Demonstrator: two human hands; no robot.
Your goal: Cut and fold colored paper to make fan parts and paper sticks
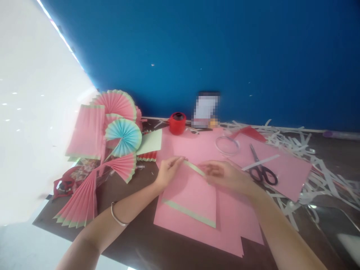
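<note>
Lying in the middle of the bench (123,245), a small pink sheet (191,195) is resting on larger pink sheets (236,221), with a lower green strip (191,214) running along its edge at six o'clock. An upper green strip (194,168) is slanting across its twelve o'clock end. The left hand (169,169) is pinching that strip's end at eleven o'clock between thumb and finger. The right hand (223,174) is curling its fingers over the other end at one o'clock; blur is hiding whether they are gripping it.

Outward from the small sheet, black scissors (263,175) are lying between two and three o'clock, a white strip (260,162) crossing over them. A clear ring (216,145) is resting at one o'clock, and a red tape roll (177,126) is standing at twelve. A pale green sheet (152,141) is lying between ten and eleven, just beside a blue pleated fan (123,135) at ten. A pink pleated fan (77,200) is spreading at nine. White paper shreds (303,150) are heaping near two o'clock. Beyond everything, a blue wall (225,56) is rising at twelve.
</note>
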